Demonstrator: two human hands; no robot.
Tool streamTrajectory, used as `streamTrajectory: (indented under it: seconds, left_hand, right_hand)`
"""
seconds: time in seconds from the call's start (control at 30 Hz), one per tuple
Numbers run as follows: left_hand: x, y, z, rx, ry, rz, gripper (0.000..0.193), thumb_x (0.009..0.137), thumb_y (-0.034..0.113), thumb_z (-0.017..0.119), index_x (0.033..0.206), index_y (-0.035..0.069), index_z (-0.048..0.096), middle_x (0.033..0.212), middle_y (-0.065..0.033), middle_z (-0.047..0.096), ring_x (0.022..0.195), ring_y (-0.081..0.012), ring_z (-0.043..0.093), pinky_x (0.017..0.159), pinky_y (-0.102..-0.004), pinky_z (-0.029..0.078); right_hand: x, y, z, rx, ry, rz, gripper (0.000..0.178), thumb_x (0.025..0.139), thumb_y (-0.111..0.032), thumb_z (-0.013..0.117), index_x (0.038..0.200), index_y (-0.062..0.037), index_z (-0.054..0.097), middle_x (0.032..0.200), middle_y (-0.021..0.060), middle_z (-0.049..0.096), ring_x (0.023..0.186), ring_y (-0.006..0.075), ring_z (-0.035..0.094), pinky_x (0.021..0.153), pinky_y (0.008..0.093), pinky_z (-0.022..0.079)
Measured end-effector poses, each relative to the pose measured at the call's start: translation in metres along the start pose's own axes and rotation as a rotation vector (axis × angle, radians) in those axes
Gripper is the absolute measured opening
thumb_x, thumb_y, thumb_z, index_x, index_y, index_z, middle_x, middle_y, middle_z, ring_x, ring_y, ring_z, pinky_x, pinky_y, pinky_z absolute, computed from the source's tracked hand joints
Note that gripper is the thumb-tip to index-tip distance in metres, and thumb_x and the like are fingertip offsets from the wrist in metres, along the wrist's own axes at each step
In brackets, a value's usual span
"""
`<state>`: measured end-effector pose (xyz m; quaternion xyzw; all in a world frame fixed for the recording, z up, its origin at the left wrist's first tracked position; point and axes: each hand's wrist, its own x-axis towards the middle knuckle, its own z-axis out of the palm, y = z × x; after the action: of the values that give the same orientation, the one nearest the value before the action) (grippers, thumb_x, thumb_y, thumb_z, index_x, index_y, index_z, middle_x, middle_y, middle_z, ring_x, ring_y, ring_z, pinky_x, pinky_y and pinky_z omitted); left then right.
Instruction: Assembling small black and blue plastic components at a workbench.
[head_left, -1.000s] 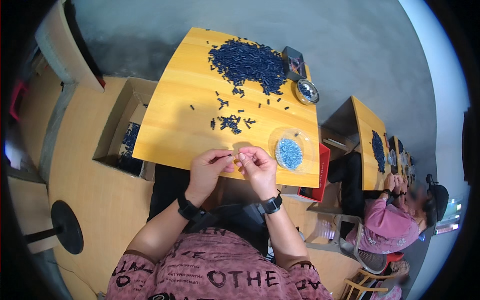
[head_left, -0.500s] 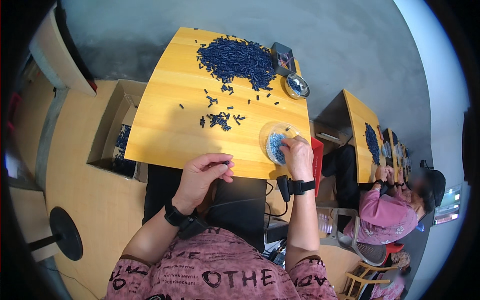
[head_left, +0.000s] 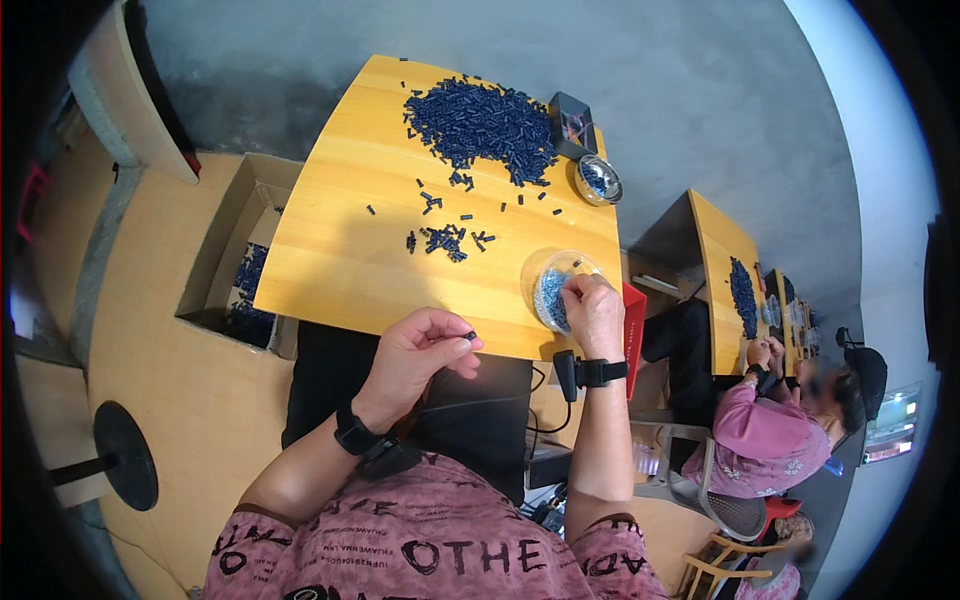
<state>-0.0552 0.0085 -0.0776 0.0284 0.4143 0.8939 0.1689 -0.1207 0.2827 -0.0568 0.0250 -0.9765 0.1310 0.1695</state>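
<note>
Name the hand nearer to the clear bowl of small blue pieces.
Right. The right hand is at the clear bowl, fingertips down at the blue pieces; the left hand is to the bowl's left, by the table's near edge, pinching a small dark piece.

On my yellow wooden table (head_left: 330,260) there lies a big heap of small dark tubes (head_left: 480,130), and nearer to me a smaller group (head_left: 442,242). Along the right side stand a dark box (head_left: 577,150), a shiny bowl (head_left: 610,192) and a clear dish (head_left: 562,260).
</note>
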Motion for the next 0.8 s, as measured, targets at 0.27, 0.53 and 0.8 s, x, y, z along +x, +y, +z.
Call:
streamTrajectory:
  seconds: [0.27,0.53,0.8]
  left_hand:
    - [0.0,-0.002,-0.003,-0.008,0.024,0.012,0.014,0.094,-0.001,0.061,0.108,0.001,0.061,0.097,-0.0136,0.069,0.079,-0.0186,0.07,0.071,-0.0308,0.06]
    - [0.002,-0.008,0.0,-0.027,0.009,-0.004,0.015,0.094,0.0,0.061,0.109,0.001,0.062,0.098,-0.013,0.069,0.08,-0.018,0.069,0.071,-0.0314,0.06]
    - [0.001,-0.008,0.003,-0.021,0.003,-0.008,0.015,0.095,0.001,0.061,0.109,0.001,0.062,0.098,-0.0124,0.069,0.082,-0.0176,0.069,0.072,-0.0313,0.06]
  right_hand:
    - [-0.008,0.017,-0.001,0.447,0.073,0.213,0.005,0.084,-0.003,0.071,0.087,-0.0007,0.069,0.077,0.0095,0.068,0.066,0.018,0.066,0.061,0.0324,0.053]
    - [-0.008,0.018,-0.019,1.177,0.09,0.396,0.008,0.094,-0.004,0.063,0.095,0.0036,0.064,0.087,0.0131,0.07,0.069,0.0168,0.069,0.056,0.0261,0.057]
    - [-0.011,0.026,-0.02,1.404,0.156,0.479,0.006,0.094,-0.003,0.062,0.097,0.0022,0.063,0.093,0.0165,0.07,0.075,0.0224,0.071,0.06,0.0301,0.059]
